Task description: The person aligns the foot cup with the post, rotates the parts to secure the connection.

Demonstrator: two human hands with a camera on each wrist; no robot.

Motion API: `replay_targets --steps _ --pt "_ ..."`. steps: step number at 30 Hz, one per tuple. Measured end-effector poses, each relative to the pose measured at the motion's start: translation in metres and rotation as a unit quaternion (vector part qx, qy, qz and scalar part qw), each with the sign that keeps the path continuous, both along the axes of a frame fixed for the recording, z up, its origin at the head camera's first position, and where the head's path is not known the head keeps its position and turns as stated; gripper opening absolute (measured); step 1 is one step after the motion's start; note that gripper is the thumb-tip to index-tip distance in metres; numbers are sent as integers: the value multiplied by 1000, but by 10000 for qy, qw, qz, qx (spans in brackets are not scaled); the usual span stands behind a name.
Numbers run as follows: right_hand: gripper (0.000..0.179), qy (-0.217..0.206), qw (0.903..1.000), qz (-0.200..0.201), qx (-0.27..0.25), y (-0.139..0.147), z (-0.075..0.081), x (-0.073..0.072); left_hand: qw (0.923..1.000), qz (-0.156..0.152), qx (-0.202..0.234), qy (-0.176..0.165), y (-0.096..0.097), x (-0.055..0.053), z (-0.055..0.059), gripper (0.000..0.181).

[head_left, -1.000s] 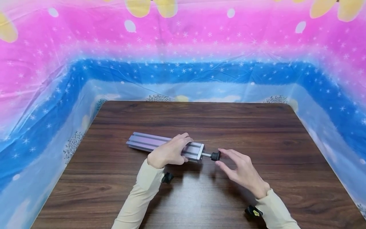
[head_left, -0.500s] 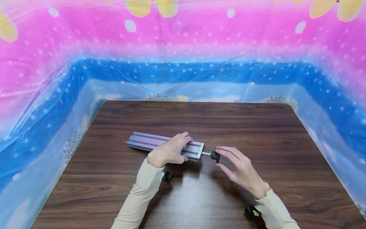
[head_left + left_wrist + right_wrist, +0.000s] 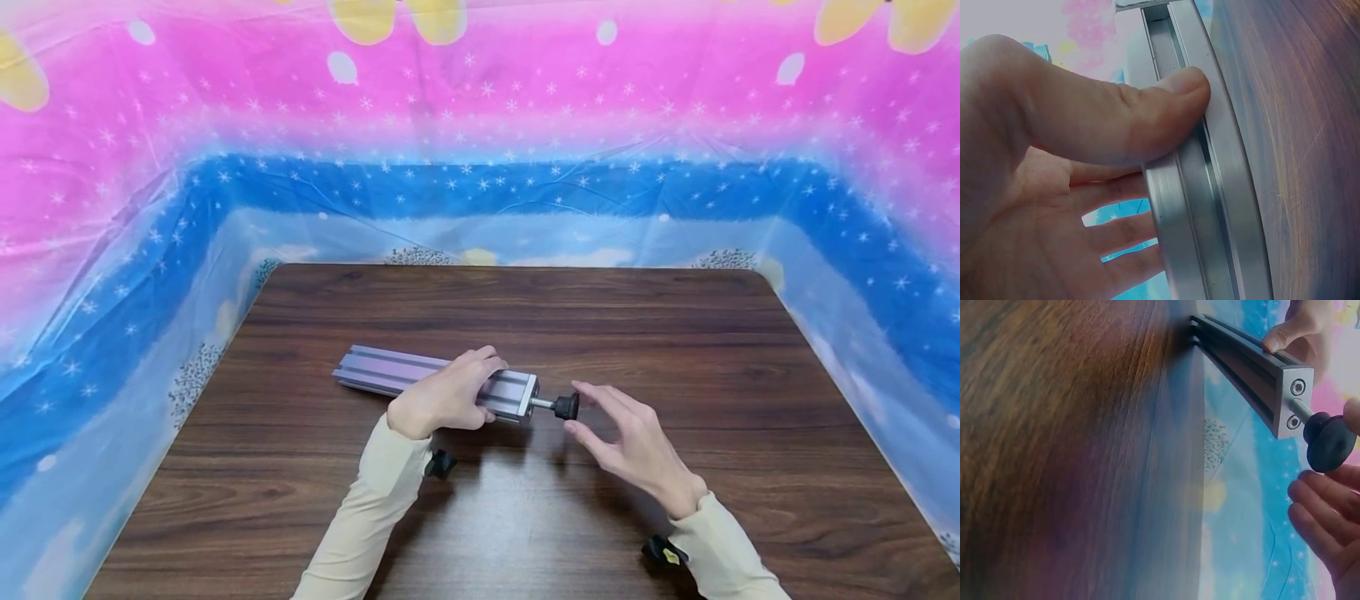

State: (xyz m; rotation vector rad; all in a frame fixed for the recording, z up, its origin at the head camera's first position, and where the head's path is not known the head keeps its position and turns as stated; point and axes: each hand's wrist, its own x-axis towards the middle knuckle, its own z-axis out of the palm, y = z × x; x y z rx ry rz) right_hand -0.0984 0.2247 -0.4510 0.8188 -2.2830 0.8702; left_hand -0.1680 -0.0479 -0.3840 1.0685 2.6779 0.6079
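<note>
A silver aluminium extrusion profile [image 3: 390, 369] lies slantwise over the table, its end plate [image 3: 1284, 419] facing right with two socket screws. My left hand [image 3: 450, 392] grips it from above; in the left wrist view the thumb [image 3: 1166, 112] presses along its slot. From the end plate sticks a threaded stem [image 3: 1300, 410] carrying a black levelling foot [image 3: 567, 407]. My right hand [image 3: 630, 437] pinches around the foot's rim, thumb near side and fingers far side. In the right wrist view its lower fingers [image 3: 1319, 500] extend loosely under the black disc.
The dark wood-grain table [image 3: 510, 308] has rounded far corners. A pink and blue patterned cloth [image 3: 480, 187] hangs around its back and sides. Black wrist mounts [image 3: 663, 552] show under both sleeves.
The levelling foot's black disc has changed tilt between frames as the right fingers shift slightly at its rim. The profile and left hand stay put.
</note>
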Motion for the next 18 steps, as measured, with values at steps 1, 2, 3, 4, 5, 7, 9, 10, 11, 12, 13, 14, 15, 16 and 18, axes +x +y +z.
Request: replay_targets --steps 1,2,3,4,5,7,9,10,11,12,13,14,15,16,18 --pt "56 -33 10000 51 -14 0 0 0 10000 -4 -1 3 0 0 0 57" --pt "58 -9 9999 131 -33 0 1 0 10000 -11 -1 13 0 0 0 57" --pt "60 37 9997 221 -63 0 1 0 10000 -15 -2 28 0 -1 -1 58" --pt "60 131 9994 316 -93 -1 1 -1 10000 -16 -1 40 0 -1 -1 58" --pt "57 243 9988 406 -107 -1 2 -2 10000 -18 -3 45 0 -1 -1 59" --pt "49 474 9971 574 -155 -2 3 -3 10000 -17 6 33 0 -2 -1 59" --pt "43 638 9956 660 -169 -3 3 -4 10000 -17 9 21 0 -2 -2 59" --pt "41 691 9951 686 -175 -3 4 -4 10000 -16 6 15 0 -2 -2 59" --pt "40 734 9946 704 -182 -3 3 -4 10000 -19 -1 13 0 -2 -2 59" --pt "39 772 9943 709 -196 -3 3 -4 10000 -17 0 4 0 -2 -2 59" --pt "39 793 9942 704 -196 -3 3 -4 10000 -12 -2 3 0 -2 -2 59" --pt "39 815 9940 698 -206 -3 3 -5 10000 -4 -8 -2 0 -2 -2 59" --pt "40 828 9940 683 -215 -3 2 -5 10000 6 -21 -1 0 -2 -2 59" --pt "41 831 9941 666 -224 -3 2 -5 10000 13 -29 -6 0 -2 -2 60" --pt "42 821 9944 617 -236 -3 1 -5 10000 26 -36 -19 0 -1 -2 60"
